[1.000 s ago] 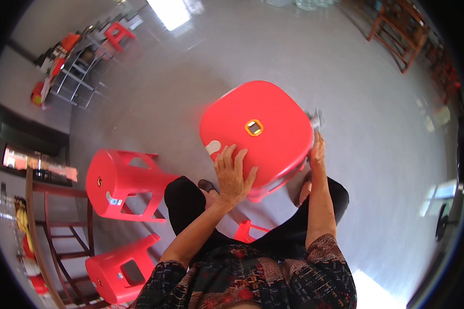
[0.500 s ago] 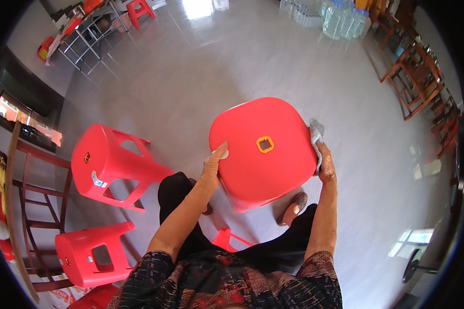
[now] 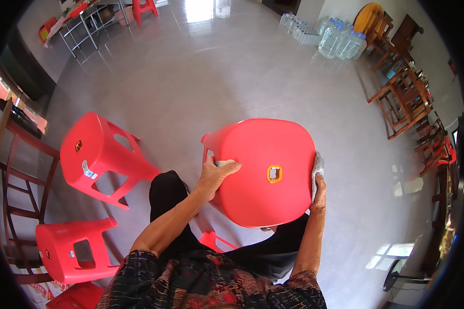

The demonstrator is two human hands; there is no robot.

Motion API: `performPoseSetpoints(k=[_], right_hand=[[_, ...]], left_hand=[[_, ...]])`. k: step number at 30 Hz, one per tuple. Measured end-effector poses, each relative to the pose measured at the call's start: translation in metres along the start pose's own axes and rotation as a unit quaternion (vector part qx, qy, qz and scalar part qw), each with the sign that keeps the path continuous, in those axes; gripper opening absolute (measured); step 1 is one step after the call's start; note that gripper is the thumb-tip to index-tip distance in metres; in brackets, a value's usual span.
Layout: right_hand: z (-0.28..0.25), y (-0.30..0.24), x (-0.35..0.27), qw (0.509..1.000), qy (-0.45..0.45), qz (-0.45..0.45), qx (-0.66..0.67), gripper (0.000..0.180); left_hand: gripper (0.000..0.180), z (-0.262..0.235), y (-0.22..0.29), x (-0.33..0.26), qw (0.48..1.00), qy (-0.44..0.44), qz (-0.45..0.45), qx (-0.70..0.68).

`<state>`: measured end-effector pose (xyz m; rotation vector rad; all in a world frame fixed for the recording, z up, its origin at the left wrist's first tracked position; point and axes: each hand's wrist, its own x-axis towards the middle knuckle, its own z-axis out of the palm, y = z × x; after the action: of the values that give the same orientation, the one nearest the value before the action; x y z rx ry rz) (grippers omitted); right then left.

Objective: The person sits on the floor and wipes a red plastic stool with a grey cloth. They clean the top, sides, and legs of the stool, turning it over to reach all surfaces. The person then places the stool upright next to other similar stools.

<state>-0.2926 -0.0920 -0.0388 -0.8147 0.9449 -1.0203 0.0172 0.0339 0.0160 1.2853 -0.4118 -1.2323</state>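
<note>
In front of me is a red plastic stool (image 3: 252, 198), its seat turned up toward me, with an orange-rimmed square hole in the middle. My left hand (image 3: 215, 177) grips its left edge, the thumb lying on the seat top and the fingers partly hidden behind the side. At the right edge my right hand (image 3: 318, 194) presses a grey cloth (image 3: 318, 167) against the stool's side. Most of the right fingers are hidden behind the cloth and the rim. Part of another red stool (image 3: 211, 240) shows between my legs.
To my left stand two more red stools (image 3: 108, 159) (image 3: 77, 250), beside a dark wooden chair (image 3: 28, 193). Water bottles (image 3: 340, 38) stand at the far right, near wooden chairs (image 3: 403, 100). A metal-legged table (image 3: 90, 26) is at the far left.
The held stool has come nearer to me and turned, so its left side and legs now show. My left thumb reaches further over the seat. The cloth stays at the right edge.
</note>
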Motion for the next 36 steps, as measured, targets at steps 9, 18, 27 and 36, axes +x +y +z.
performPoseSetpoints(k=[9, 18, 27, 36], right_hand=[[0.058, -0.066, 0.004, 0.906, -0.009, -0.142, -0.399, 0.046], [0.185, -0.068, -0.036, 0.641, -0.252, -0.381, -0.617, 0.026], [0.242, -0.053, -0.046, 0.404, -0.544, -0.232, -0.697, 0.036], [0.248, -0.001, 0.045, 0.356, -0.572, -0.069, -0.736, 0.043]], left_hand=[[0.086, -0.007, -0.028, -0.049, 0.995, -0.036, 0.064, 0.067], [0.087, -0.015, -0.031, -0.082, 0.988, -0.096, 0.062, 0.104], [0.088, -0.032, -0.059, -0.086, 0.945, -0.148, 0.198, 0.215], [0.106, -0.031, -0.05, -0.087, 0.945, -0.168, 0.092, 0.265]])
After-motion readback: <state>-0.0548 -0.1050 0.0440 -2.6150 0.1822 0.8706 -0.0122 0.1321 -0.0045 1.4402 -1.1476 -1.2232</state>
